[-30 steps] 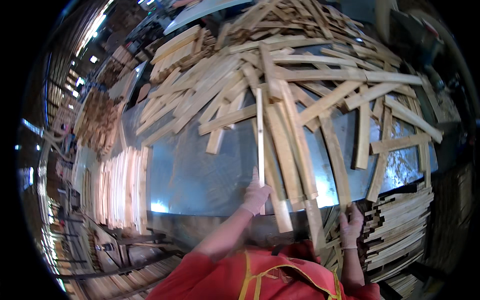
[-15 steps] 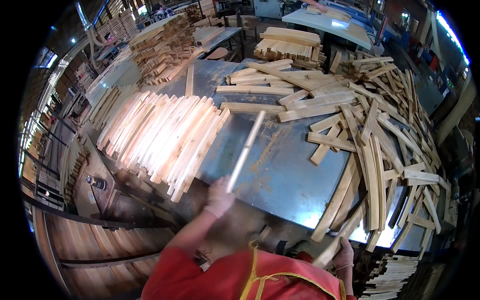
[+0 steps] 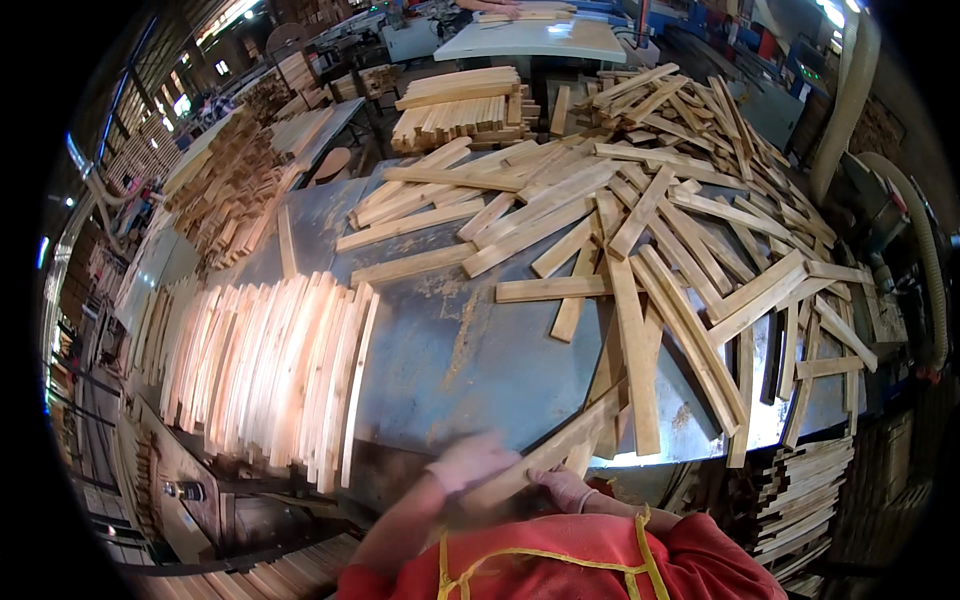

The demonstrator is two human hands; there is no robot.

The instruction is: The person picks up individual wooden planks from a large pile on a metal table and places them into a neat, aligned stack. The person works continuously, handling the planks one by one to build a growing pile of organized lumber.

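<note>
Close to my body, my right hand point(image 3: 562, 488), closed with the thumb on top, grips a wooden board point(image 3: 565, 440) tilted up toward the far right. My left hand point(image 3: 474, 462), smeared by motion, is beside the near end of that board; its fingers cannot be made out. To the left, a row of pale wooden strips point(image 3: 275, 370) lies side by side on the metal table point(image 3: 430, 370). A pile of loose boards point(image 3: 690, 210) covers the right and far parts of the table, many crossing one another.
Stacked boards point(image 3: 460, 105) stand beyond the table, with another wood stack point(image 3: 225, 190) at the far left. A pale worktable point(image 3: 530, 40) with a person's hands is farther back. More stacked strips point(image 3: 800, 500) sit low at the right. A hose point(image 3: 845, 110) hangs at the far right.
My left hand has let go of its strip and moved right, next to the board. My right hand has brought its board in toward the middle. The view has turned right.
</note>
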